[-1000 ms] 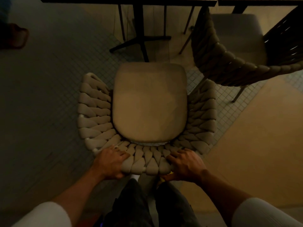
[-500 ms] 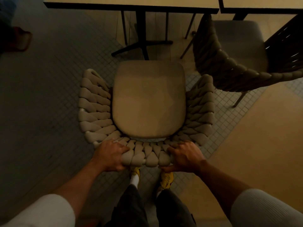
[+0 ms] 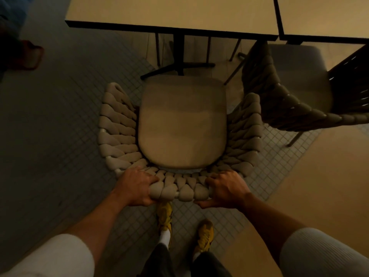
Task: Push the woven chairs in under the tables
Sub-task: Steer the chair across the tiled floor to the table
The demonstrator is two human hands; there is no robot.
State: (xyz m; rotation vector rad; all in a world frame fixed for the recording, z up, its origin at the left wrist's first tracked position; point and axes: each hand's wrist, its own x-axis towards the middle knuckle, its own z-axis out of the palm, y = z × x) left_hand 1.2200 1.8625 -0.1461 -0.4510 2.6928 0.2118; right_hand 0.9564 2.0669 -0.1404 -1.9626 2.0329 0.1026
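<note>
Gripping the braided back rim of the pale woven chair (image 3: 117, 132) with both hands: left hand (image 3: 137, 186) curled over the top, thumb tucked beneath, right hand (image 3: 225, 188) clamped the same way a little along the rim. The chair stands on the small-tiled floor (image 3: 60, 120) facing the table (image 3: 171, 13), its seat cushion (image 3: 182, 124) reaching the black pedestal foot (image 3: 177, 66), not yet under the tabletop. A darker woven chair (image 3: 265, 92) sits to the right by a second table (image 3: 323, 17). Yellow shoes (image 3: 165, 214) stand just behind the backrest.

No readable text, labels, brands or numbers anywhere in view.
</note>
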